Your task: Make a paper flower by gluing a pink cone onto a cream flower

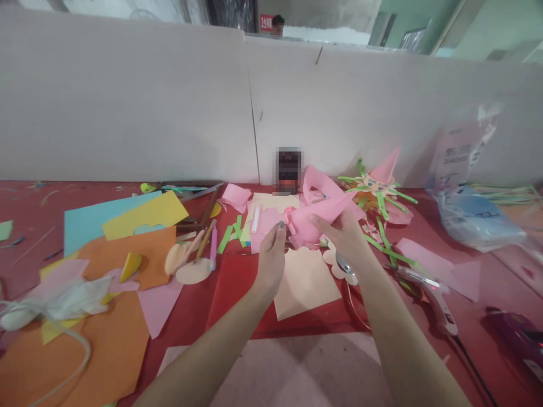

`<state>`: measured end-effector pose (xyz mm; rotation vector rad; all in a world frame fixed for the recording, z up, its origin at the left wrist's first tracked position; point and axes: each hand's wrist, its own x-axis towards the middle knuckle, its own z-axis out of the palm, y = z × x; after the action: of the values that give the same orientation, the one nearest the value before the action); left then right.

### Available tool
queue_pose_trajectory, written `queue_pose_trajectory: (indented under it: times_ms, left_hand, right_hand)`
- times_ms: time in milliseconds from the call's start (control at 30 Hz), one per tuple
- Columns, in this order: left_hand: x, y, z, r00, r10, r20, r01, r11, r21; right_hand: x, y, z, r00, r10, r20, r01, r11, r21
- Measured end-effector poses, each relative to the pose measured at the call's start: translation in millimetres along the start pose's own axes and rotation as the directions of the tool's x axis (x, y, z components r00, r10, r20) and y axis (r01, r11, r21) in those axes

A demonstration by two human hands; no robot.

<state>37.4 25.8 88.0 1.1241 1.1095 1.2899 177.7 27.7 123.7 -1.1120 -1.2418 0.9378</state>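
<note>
A pink paper cone [316, 217] is held over the middle of the red table, its tip pointing up and to the right. My left hand [274, 251] pinches a small curled pink piece at the cone's wide left end. My right hand [339, 232] grips the cone from the right, near its middle, with the thumb on its side. Below the hands lies a cream paper sheet [303, 282]. A white flower-shaped piece [333, 263] is partly hidden under my right hand.
Orange card [106, 339], blue and yellow sheets lie left. A glue gun [441, 308] and its cord lie right, near a purple tool [515, 339]. A finished pink-hatted paper figure [382, 183] stands behind. A plastic bag [470, 209] sits back right, before the white partition [169, 107].
</note>
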Motion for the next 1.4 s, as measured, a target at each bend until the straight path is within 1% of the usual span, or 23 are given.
queue_pose_trajectory:
  times_ms: [100, 200, 333, 467, 533, 733, 833, 900, 1000, 1067, 1167, 1267, 1400]
  left_hand:
    - [-1, 1, 1.9, 0.999, 0.002, 0.032, -0.002, 1.0, -0.007]
    - [-1, 3, 2.9, 0.999, 0.01, 0.054, -0.011, 1.0, 0.018]
    - [0, 4, 3.2, 1.0, 0.001, 0.031, -0.002, 1.0, 0.017]
    - [1, -1, 3.9, 0.999, -0.035, 0.036, 0.036, 0.999, -0.021]
    - [2, -3, 4.1, 0.999, -0.047, 0.021, 0.047, 0.999, -0.027]
    - [3, -6, 3.2, 0.999, -0.031, -0.034, 0.032, 0.999, 0.03]
    - [3, -6, 2.1, 0.999, -0.026, -0.033, 0.026, 1.0, 0.006]
    - [2, -6, 1.9, 0.999, -0.034, -0.028, 0.032, 0.997, -0.077]
    - [1, -5, 2.8, 0.999, -0.04, 0.034, 0.047, 0.965, -0.259]
    - [-1, -4, 4.0, 0.995, -0.004, 0.096, 0.034, 0.949, -0.314]
    - [-2, -2, 5.8, 0.984, 0.071, 0.161, -0.026, 0.963, -0.268]
    - [-3, -1, 6.5, 0.976, 0.098, 0.193, -0.058, 0.977, -0.206]
    - [-3, 1, 5.8, 0.977, 0.106, 0.187, -0.078, 0.986, -0.15]
  right_hand:
    - [1, 3, -1, 0.999, -0.01, -0.043, 0.01, 1.0, -0.008]
    - [2, 6, 0, 0.999, -0.011, -0.046, 0.01, 1.0, -0.018]
    - [2, 10, 3, 0.997, -0.033, -0.063, 0.03, 0.998, -0.062]
    - [-2, 10, 8, 0.994, -0.053, -0.095, 0.036, 0.984, -0.174]
    - [-4, 10, 10, 0.994, -0.055, -0.098, 0.032, 0.975, -0.22]
    - [-4, 10, 13, 0.995, -0.03, -0.095, 0.007, 0.972, -0.234]
    - [-3, 8, 13, 0.994, -0.014, -0.11, -0.005, 0.986, -0.167]
    - [-2, 6, 11, 0.993, 0.011, -0.114, -0.021, 0.996, -0.087]
    - [-1, 5, 9, 0.991, 0.089, -0.098, -0.079, 0.991, 0.106]
    - [-1, 6, 7, 0.986, 0.151, -0.076, -0.128, 0.96, 0.25]
    - [-1, 8, 7, 0.979, 0.197, -0.049, -0.165, 0.913, 0.372]
    - [-2, 9, 9, 0.981, 0.191, -0.038, -0.161, 0.904, 0.395]
    - [-5, 7, 11, 0.983, 0.183, 0.011, -0.172, 0.898, 0.406]
